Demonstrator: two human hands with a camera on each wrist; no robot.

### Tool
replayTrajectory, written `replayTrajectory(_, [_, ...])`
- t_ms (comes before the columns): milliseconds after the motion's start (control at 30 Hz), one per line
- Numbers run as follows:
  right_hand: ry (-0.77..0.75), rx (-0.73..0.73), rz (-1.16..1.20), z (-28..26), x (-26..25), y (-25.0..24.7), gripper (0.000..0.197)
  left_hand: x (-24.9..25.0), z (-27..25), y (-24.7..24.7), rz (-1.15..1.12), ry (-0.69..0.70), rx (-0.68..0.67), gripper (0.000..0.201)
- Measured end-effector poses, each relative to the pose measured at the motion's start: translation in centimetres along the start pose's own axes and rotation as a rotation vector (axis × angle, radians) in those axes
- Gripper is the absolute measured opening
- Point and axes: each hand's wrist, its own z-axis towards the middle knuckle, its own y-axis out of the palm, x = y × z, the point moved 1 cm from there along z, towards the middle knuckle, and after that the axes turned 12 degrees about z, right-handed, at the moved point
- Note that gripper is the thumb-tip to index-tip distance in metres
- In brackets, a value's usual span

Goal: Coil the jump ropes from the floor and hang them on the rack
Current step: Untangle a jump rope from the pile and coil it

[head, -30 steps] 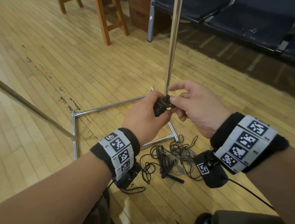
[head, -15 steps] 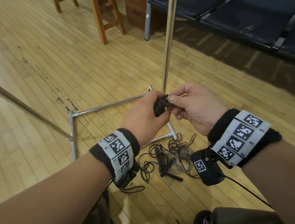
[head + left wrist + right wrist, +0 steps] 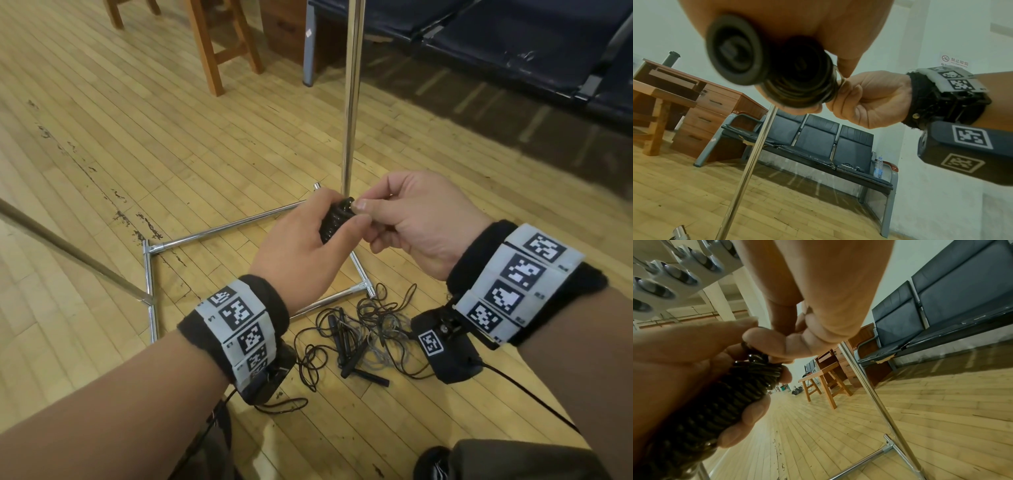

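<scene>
Coiled jump rope point(image 3: 335, 221) being held up in mid-air, in front of rack upright point(image 3: 352, 96), above rack's floor frame; black cord wound tight round the handles into a compact bundle. Left hand point(image 3: 301, 255) gripping that bundle, fingers + thumb curled round the coils, w/ round handle end-caps point(image 3: 735, 52) poking out below the palm in left wrist view, blurred. Right hand point(image 3: 416, 219) pinching the cord's end at top of bundle btwn thumb and forefinger, other fingers curled in; in right wrist view fingertips point(image 3: 764, 335) pressing on the topmost turns. Both hands touching at the bundle, wrists apart.

Lying on floor point(image 3: 137, 144) just below the hands: tangled pile of ropes point(image 3: 363, 329), thin black + grey cords looping over each other, several black handles among them, pile sitting just beside the near corner of the rack base point(image 3: 226, 229). Base being chrome tubes forming an open rectangle on the wood floor, w/ a slanted chrome bar point(image 3: 68, 250) coming in from left to its near-left side.

Further out: wooden stool legs point(image 3: 219, 44) at top, row of dark padded waiting seats point(image 3: 513, 51) along back right, wooden desk w/ drawers point(image 3: 701, 104) seen in left wrist view, water bottle point(image 3: 878, 167) standing on the far seat. Marker-covered wristbands + camera units on both wrists
</scene>
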Motion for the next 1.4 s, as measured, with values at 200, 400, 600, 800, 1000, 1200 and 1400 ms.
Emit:
replayTrajectory(200, [-0.011,-0.077,0.018,-0.5,-0.4,0.2,0.016,-0.3,0.4,-0.2,-0.208,-0.126,0.046,0.023])
replayTrajectory(400, [-0.242,-0.124,-0.503,-1.4,-1.0,0.0,0.027,-0.4,0.4,-0.3,-0.356,-0.146,0.014,0.025])
replayTrajectory(600, [-0.497,-0.053,-0.908,-1.3,-0.5,0.4,0.025,-0.3,0.3,-0.5,-0.467,-0.168,-0.071,0.028])
replayTrajectory(800, [-0.541,-0.099,-0.999,-1.5,-0.3,0.8,0.029,-0.4,0.2,-0.2,-0.636,-0.284,-0.088,0.028])
replayTrajectory(1000, [-0.592,-0.010,-1.131,-1.8,0.2,1.4,0.026,0.0,0.4,-0.1,-0.706,-0.324,-0.174,0.033])
replayTrajectory(1200, [-0.606,0.027,-1.111,-1.6,0.0,1.7,0.020,0.2,0.3,-0.4,-0.713,-0.355,-0.188,0.034])
replayTrajectory(1400, [-0.600,0.060,-1.050,-1.5,0.0,1.5,0.012,0.1,0.4,-0.5,-0.743,-0.352,-0.179,0.028])
